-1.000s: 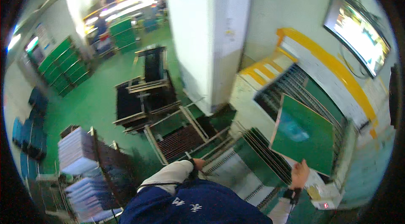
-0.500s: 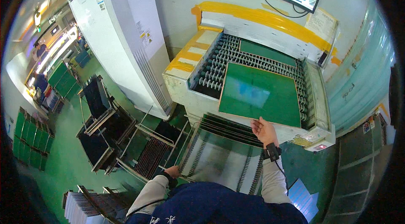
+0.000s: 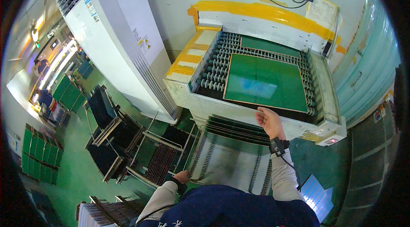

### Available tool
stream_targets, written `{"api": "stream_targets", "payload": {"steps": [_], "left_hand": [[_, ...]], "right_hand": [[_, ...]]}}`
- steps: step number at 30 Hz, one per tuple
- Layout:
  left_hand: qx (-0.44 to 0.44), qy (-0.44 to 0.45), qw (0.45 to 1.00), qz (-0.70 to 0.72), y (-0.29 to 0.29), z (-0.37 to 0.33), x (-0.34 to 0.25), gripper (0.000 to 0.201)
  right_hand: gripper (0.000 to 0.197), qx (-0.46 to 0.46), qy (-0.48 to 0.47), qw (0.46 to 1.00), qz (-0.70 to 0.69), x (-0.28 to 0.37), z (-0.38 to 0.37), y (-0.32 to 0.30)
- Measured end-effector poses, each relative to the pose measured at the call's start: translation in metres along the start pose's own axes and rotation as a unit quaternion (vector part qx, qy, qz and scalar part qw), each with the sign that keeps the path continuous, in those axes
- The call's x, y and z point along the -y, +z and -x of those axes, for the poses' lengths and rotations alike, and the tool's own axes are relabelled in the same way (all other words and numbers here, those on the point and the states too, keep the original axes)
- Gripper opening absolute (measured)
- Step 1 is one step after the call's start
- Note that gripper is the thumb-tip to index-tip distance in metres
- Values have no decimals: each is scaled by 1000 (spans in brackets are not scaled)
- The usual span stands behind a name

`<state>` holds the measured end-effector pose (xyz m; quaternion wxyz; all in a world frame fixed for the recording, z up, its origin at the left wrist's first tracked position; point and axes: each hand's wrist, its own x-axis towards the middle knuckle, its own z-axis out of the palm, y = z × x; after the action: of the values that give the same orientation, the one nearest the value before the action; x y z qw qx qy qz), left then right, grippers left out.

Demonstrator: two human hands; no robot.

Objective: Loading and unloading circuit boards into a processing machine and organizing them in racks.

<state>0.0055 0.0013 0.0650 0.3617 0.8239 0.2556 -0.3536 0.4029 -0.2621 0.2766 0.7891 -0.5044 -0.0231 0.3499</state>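
Note:
A large green panel (image 3: 265, 82) with a thin pale edge lies flat on the roller conveyor (image 3: 216, 66). My right hand (image 3: 269, 121) is just in front of the conveyor's near edge, apart from the panel, its fingers loosely bent and holding nothing. Before me stands a slotted rack (image 3: 228, 165), with several dark green panels (image 3: 239, 128) upright in its far part. My left hand (image 3: 182, 177) is closed on the left edge of this rack; its fingertips are partly hidden.
A second green panel (image 3: 271, 46) lies farther back on the rollers. Left stand a tall white air conditioner (image 3: 115, 56), a metal cart (image 3: 158, 154) and dark racks (image 3: 106, 128). Stacked sheets (image 3: 102, 214) are at lower left, and bluish sheets (image 3: 316, 197) at lower right.
The large green panel has moved farther in over the rollers, away from me. My right hand, earlier at its near edge, is now apart from it. My left hand stays at the rack.

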Motion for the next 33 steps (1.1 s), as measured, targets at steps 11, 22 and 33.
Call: {"api": "stream_targets", "payload": {"steps": [11,22,33], "left_hand": [[-7,35,999,4,5,-4,5,39],[-20,102,989,-109,48,-59,77,17],[-7,22,1000,-2,16,-29,14,28]], "right_hand": [[24,-8,-215,746,630,-102,30,-17],[24,-10,-189,651,735,-135,44,-16],[22,-46,-130,577,805,-160,14,-56]]}}
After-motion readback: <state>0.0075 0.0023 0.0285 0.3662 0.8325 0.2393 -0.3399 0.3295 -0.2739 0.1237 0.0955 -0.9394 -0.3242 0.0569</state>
